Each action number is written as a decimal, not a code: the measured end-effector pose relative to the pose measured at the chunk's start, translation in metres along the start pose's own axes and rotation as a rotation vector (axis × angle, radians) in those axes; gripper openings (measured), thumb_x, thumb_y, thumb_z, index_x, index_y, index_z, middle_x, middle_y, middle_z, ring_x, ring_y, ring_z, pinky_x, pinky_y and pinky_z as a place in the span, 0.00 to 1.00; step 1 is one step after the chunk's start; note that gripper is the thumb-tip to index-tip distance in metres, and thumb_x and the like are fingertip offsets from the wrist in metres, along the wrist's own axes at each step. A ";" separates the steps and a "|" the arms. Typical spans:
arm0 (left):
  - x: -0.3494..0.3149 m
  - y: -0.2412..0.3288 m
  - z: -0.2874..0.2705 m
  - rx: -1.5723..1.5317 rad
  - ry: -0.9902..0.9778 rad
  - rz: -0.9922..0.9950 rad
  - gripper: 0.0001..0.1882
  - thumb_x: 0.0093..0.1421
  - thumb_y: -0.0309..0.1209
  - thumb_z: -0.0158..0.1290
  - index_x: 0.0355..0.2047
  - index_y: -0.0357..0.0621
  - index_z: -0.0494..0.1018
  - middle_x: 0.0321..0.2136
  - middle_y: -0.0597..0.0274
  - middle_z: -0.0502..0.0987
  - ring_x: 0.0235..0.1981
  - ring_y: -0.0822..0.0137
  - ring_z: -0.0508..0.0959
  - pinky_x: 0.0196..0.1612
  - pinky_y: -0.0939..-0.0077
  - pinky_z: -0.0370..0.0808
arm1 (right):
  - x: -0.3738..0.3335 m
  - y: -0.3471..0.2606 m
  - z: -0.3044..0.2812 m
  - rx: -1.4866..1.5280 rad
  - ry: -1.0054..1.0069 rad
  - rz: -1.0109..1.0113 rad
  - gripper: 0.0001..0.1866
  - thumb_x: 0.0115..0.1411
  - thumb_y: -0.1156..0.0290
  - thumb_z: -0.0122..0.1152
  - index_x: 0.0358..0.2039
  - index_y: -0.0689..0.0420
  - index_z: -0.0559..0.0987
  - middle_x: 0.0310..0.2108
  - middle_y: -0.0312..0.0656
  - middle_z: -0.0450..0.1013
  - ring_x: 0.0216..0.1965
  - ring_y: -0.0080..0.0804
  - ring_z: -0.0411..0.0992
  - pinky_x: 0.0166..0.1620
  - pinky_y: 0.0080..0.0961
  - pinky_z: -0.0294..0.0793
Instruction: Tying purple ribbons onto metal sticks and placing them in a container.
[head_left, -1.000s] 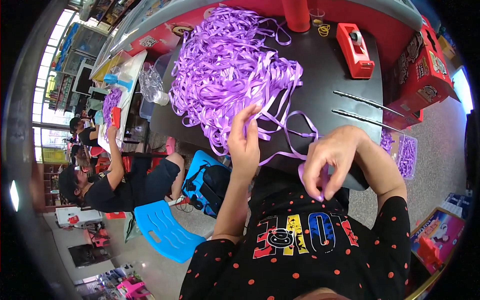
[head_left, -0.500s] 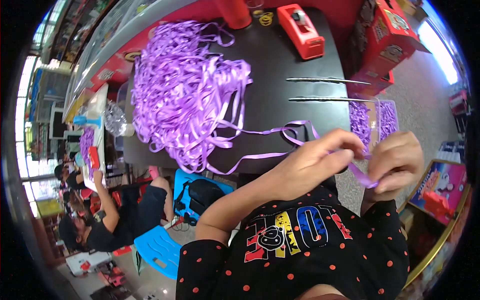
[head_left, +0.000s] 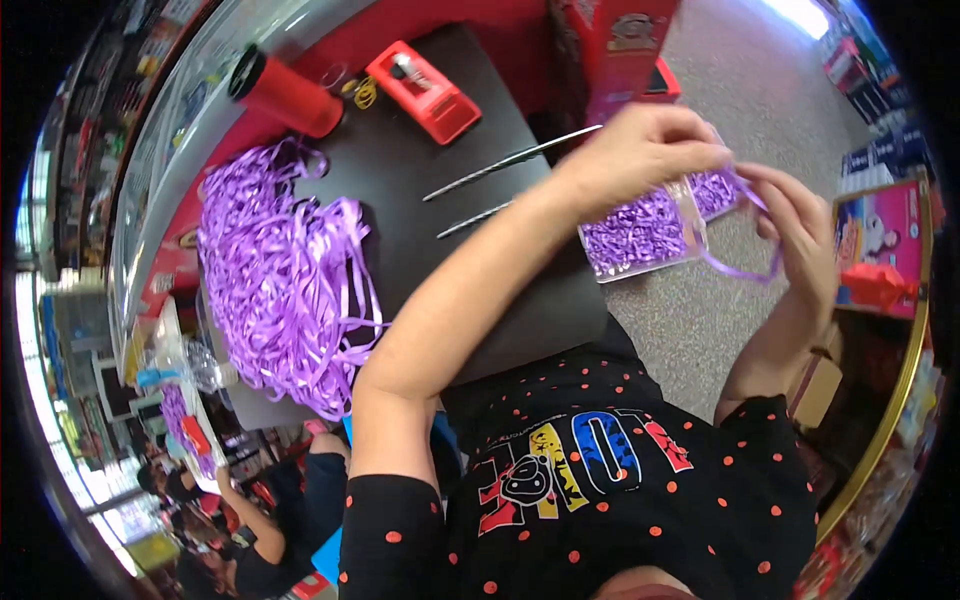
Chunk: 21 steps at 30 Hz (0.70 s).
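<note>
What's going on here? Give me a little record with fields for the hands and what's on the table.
left hand: pinching a purple ribbon strip
right hand: holding the same strip, which loops below it
below the hands: clear box of purple ribbon pieces
table: dark top
ribbon pile: big purple tangle at its left
also there: two metal rods, red tape dispenser, red cylinder

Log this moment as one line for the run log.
left hand: pinching purple ribbon strip | right hand: holding same strip | below: clear box of ribbon pieces
</note>
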<state>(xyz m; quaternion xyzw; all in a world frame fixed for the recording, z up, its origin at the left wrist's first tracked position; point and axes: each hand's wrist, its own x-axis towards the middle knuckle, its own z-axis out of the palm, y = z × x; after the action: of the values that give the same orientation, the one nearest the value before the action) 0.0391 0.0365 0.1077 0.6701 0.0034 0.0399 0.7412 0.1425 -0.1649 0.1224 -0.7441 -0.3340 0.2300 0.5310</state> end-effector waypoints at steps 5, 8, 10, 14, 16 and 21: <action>0.025 -0.023 -0.048 0.481 0.109 0.064 0.12 0.58 0.35 0.55 0.33 0.38 0.76 0.27 0.68 0.76 0.31 0.78 0.72 0.37 0.82 0.69 | 0.047 0.066 0.034 -0.051 -0.107 -0.054 0.14 0.61 0.64 0.56 0.40 0.61 0.80 0.27 0.33 0.74 0.29 0.14 0.68 0.29 0.12 0.62; 0.033 -0.035 -0.080 0.638 0.179 0.008 0.13 0.58 0.36 0.56 0.32 0.37 0.76 0.27 0.67 0.76 0.30 0.77 0.72 0.35 0.81 0.69 | 0.067 0.083 0.064 0.169 -0.098 -0.018 0.13 0.61 0.63 0.57 0.38 0.60 0.80 0.24 0.27 0.70 0.24 0.11 0.62 0.28 0.11 0.58; 0.029 -0.040 -0.094 0.692 0.237 -0.068 0.14 0.58 0.38 0.56 0.32 0.37 0.76 0.26 0.68 0.75 0.29 0.77 0.71 0.33 0.79 0.69 | 0.079 0.092 0.081 0.210 -0.092 -0.052 0.12 0.61 0.63 0.57 0.37 0.59 0.80 0.22 0.24 0.67 0.22 0.10 0.59 0.25 0.10 0.54; 0.012 -0.049 -0.110 0.750 0.252 -0.125 0.14 0.57 0.38 0.55 0.32 0.38 0.77 0.25 0.63 0.75 0.28 0.71 0.72 0.34 0.74 0.70 | 0.095 0.102 0.100 0.507 -0.316 0.153 0.13 0.60 0.62 0.59 0.37 0.58 0.81 0.25 0.26 0.72 0.24 0.10 0.63 0.27 0.09 0.58; -0.001 -0.042 -0.107 0.898 0.271 -0.140 0.14 0.56 0.37 0.55 0.32 0.37 0.77 0.26 0.58 0.75 0.31 0.66 0.74 0.36 0.71 0.70 | 0.100 0.109 0.116 0.576 -0.386 0.194 0.13 0.60 0.62 0.59 0.37 0.58 0.81 0.23 0.26 0.70 0.22 0.10 0.62 0.26 0.09 0.57; -0.020 -0.053 -0.105 1.158 0.594 0.124 0.13 0.54 0.33 0.54 0.34 0.36 0.77 0.34 0.47 0.76 0.40 0.53 0.75 0.45 0.64 0.71 | 0.099 0.123 0.159 0.765 -0.322 0.162 0.12 0.60 0.65 0.59 0.38 0.60 0.80 0.23 0.27 0.70 0.21 0.11 0.61 0.25 0.08 0.59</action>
<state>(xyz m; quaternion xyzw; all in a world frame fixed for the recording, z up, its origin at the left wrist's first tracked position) 0.0160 0.1341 0.0438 0.9204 0.1902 0.2577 0.2244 0.1294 -0.0167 -0.0448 -0.4719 -0.2435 0.4917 0.6901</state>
